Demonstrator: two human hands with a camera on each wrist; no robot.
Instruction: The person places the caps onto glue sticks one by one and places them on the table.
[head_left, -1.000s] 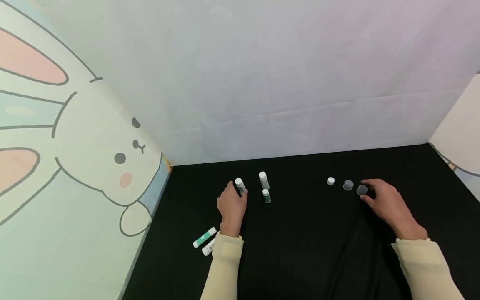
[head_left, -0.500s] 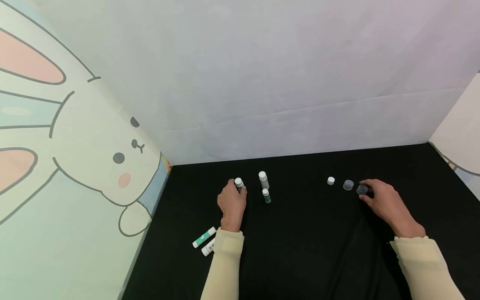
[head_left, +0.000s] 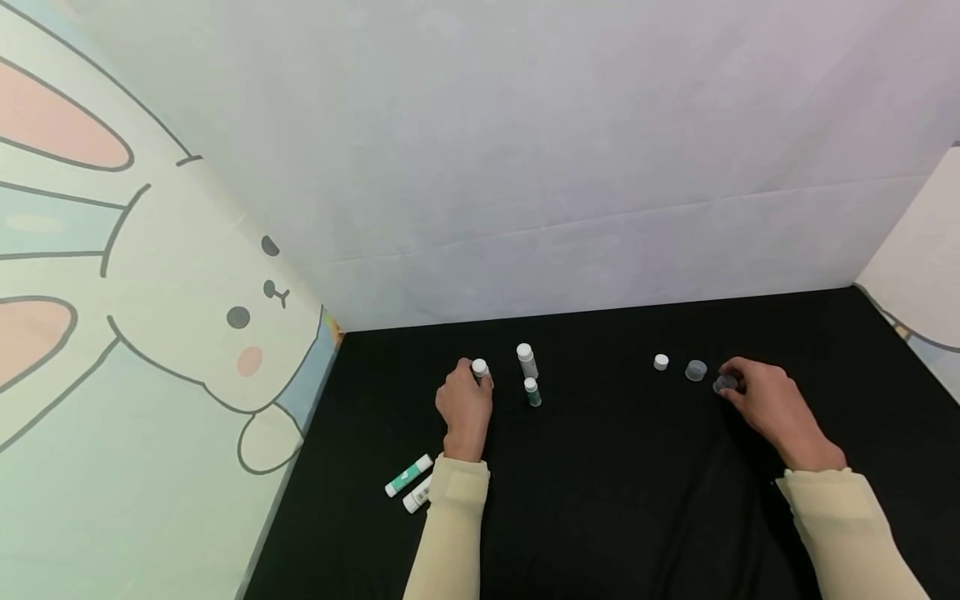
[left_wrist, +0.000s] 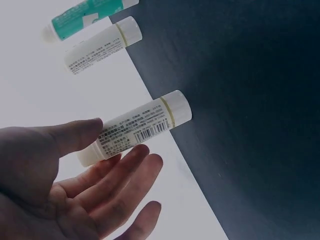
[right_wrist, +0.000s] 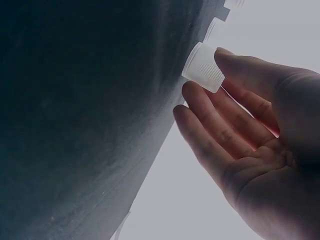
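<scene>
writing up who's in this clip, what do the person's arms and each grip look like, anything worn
The left sleeve and right sleeve are long, pale cream-yellow and without any visible print, ending near the wrists. The left grip and right grip are bare human hands: no gloves, and no rings, cables or markings show on them.

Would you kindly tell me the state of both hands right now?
Left hand: closed, holding a white labelled tube.
Right hand: closed, pinching a translucent ribbed cap.
</scene>
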